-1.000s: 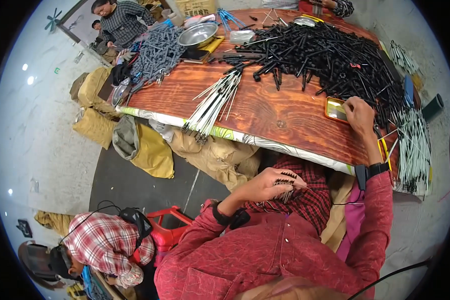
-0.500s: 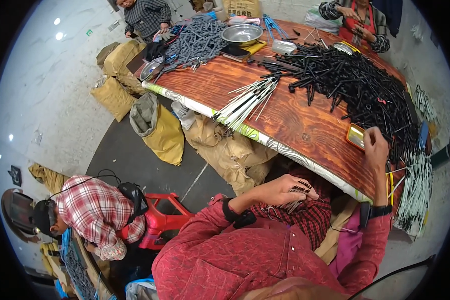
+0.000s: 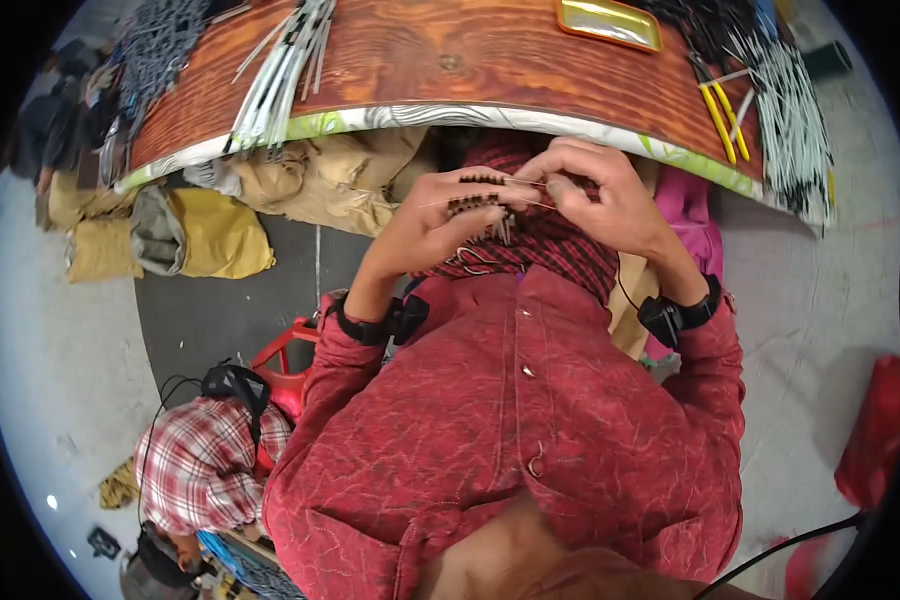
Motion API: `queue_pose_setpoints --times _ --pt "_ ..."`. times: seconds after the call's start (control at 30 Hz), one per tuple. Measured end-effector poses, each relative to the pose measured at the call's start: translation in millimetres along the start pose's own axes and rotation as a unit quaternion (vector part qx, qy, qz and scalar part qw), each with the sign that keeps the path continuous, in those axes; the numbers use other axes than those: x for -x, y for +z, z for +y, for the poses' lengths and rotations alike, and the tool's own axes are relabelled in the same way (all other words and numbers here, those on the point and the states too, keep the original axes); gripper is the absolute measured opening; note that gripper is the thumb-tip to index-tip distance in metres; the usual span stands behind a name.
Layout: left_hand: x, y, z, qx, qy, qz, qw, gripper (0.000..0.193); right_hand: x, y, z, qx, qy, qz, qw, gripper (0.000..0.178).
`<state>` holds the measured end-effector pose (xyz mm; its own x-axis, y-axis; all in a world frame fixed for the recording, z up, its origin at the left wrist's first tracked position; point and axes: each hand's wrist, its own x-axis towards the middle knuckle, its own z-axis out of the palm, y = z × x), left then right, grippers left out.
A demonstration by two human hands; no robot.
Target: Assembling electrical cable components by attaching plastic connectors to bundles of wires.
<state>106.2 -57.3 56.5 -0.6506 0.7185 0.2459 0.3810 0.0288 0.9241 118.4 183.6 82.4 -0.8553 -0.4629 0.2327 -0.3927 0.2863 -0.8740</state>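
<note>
Over my lap, just in front of the table edge, both hands work close together. My left hand [image 3: 425, 222] is closed around several small black pieces [image 3: 473, 204] lined up in two short rows between its fingers, with greyish stems hanging below them. A thin wire [image 3: 530, 182] runs from these pieces toward the other hand. My right hand [image 3: 610, 195] has its thumb and fingers pinched together at the wire's end, nearly touching the left fingertips. The exact kind of the black pieces is too small to tell.
On the wooden table [image 3: 410, 65] lie a yellow-rimmed tray [image 3: 610, 24], yellow-handled pliers [image 3: 720, 120], a pile of pale rods [image 3: 792, 120] and a fanned bundle of pale rods [image 3: 285, 75]. A yellow sack [image 3: 220, 235] stands at left. A person in plaid [image 3: 205, 465] bends beside a red stool [image 3: 282, 365].
My right hand has come back from beside the tray on the table to the left hand and now pinches the wire. The view has tilted down toward my lap.
</note>
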Motion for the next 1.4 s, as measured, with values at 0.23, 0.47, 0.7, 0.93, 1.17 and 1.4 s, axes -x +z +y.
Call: queue_pose_setpoints --times 0.23,0.47,0.7,0.93,1.17,1.4 --pt "-3 9 3 0.009 0.005 0.006 1.0 0.026 14 5 -2 -0.014 -0.021 0.042 0.999 0.027" --pt "-3 9 1 -0.009 0.024 -0.009 1.0 0.028 15 6 -4 -0.005 -0.029 0.034 0.999 0.028" --pt "-2 8 -3 0.017 0.009 0.001 1.0 0.027 13 6 -4 -0.002 -0.032 0.046 0.998 0.028" --pt "-4 7 -1 0.019 0.001 0.003 1.0 0.027 14 5 -4 0.0 -0.034 0.042 0.999 0.028" --pt "-5 9 2 0.019 -0.004 0.0 1.0 0.027 16 7 -3 0.021 -0.036 0.063 0.997 0.028" --pt "-5 9 0 0.031 -0.006 0.007 0.999 0.026 19 9 -9 0.16 -0.099 0.093 0.978 0.032"
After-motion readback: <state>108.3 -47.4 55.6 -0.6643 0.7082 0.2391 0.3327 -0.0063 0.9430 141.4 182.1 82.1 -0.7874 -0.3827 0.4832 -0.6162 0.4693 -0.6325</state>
